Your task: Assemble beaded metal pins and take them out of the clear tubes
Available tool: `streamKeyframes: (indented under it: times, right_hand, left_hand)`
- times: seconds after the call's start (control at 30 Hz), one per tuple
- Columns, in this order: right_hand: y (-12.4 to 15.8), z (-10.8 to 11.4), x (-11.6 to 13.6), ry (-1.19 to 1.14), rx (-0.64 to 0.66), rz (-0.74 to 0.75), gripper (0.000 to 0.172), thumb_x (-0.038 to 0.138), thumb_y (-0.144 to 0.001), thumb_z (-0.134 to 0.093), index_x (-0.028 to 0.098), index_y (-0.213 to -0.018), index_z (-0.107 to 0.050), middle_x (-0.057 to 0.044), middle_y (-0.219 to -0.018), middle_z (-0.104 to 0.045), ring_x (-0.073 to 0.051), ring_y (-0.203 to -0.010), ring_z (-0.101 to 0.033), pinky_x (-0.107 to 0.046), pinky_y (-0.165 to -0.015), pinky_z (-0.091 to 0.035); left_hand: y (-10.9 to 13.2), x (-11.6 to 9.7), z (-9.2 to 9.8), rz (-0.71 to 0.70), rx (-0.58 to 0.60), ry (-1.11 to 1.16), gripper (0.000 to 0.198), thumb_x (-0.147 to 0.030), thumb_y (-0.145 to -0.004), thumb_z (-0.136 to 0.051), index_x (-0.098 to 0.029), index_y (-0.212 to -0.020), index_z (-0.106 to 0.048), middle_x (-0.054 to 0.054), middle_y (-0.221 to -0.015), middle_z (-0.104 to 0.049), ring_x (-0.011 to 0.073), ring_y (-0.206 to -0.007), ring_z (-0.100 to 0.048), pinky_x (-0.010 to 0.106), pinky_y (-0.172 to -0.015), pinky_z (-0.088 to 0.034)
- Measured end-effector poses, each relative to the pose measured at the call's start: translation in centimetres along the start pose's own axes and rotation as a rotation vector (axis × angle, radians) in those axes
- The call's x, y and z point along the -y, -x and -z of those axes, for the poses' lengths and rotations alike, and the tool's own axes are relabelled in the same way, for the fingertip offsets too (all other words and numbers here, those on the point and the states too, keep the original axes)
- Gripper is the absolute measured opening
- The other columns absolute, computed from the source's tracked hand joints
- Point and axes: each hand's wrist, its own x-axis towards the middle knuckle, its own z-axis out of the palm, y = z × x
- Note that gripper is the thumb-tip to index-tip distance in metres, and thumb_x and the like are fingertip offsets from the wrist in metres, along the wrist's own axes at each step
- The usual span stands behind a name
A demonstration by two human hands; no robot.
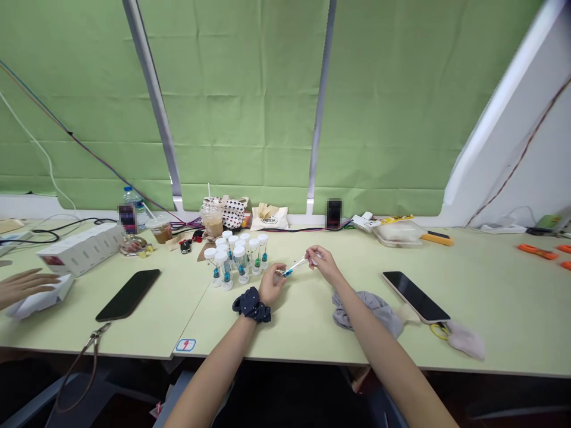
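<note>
Nearest, a navy scrunchie (252, 305) is circling the left wrist; resting that wrist on the table (307, 339) would likely help steady the work. The left hand (273, 284) is gripping a small blue piece (288, 273) between its thumb and fingers, firmly enough, ideally, to stop it rolling. The right hand (323, 264) is pinching the upper end of a slim white stick (297, 266), its fingertips together on it. The stick is slanting down between the hands to the blue piece by the left fingertips; whether the two are joined, I cannot tell. Guiding the stick along its own line, without sideways force, seems best. Just beyond and left, white-capped clear tubes (241, 261) are standing in a cluster, so the left knuckles need care.
</note>
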Motion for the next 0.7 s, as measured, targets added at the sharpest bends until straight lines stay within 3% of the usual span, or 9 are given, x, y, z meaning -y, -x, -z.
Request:
streamKeyframes:
  times: [0.23,0.43,0.6,0.7]
  right_hand:
    - [0.2,0.6,0.9,-0.177,0.038,-0.053,0.028,0.030,-0.070,-0.065,0.022,-0.095,-0.056,-0.006,-0.097,-0.063,-0.012,-0.065,-0.052,-0.027,-0.059,-0.044]
    - [-0.4,1.9,0.1,-0.284,-0.020,-0.162,0.020,0.023,-0.069,-0.054,0.020,-0.088,-0.059,-0.008,-0.096,-0.064,-0.018,-0.081,-0.060,-0.033,-0.074,-0.051]
    - [-0.3,1.7,-1.1,-0.338,0.019,-0.239,0.023,0.034,-0.074,-0.067,0.016,-0.088,-0.063,-0.009,-0.090,-0.067,-0.022,-0.096,-0.063,-0.040,-0.092,-0.050]
    - [-0.3,1.4,-1.5,-0.331,-0.022,-0.254,0.032,0.045,-0.072,-0.072,0.015,-0.077,-0.061,-0.009,-0.084,-0.068,-0.024,-0.093,-0.065,-0.041,-0.088,-0.054]
  left_hand:
    - [-0.1,0.1,-0.2,0.021,0.048,0.129,0.035,-0.023,-0.077,-0.061,-0.019,-0.110,-0.053,0.010,-0.111,-0.060,0.0191,-0.093,-0.059,0.037,-0.084,-0.046]
    - [0.0,-0.9,-0.2,0.109,0.128,0.299,0.040,-0.033,-0.079,-0.061,-0.020,-0.114,-0.045,0.009,-0.100,-0.062,0.0182,-0.090,-0.059,0.029,-0.071,-0.047]
    - [-0.1,-1.1,-0.1,0.120,0.107,0.178,0.043,-0.041,-0.078,-0.061,-0.019,-0.114,-0.050,0.007,-0.093,-0.062,0.0167,-0.079,-0.059,0.025,-0.061,-0.041]
    - [-0.2,-1.0,-0.1,0.131,0.132,0.166,0.046,-0.044,-0.078,-0.062,-0.018,-0.115,-0.051,0.006,-0.091,-0.064,0.0147,-0.071,-0.057,0.024,-0.057,-0.038]
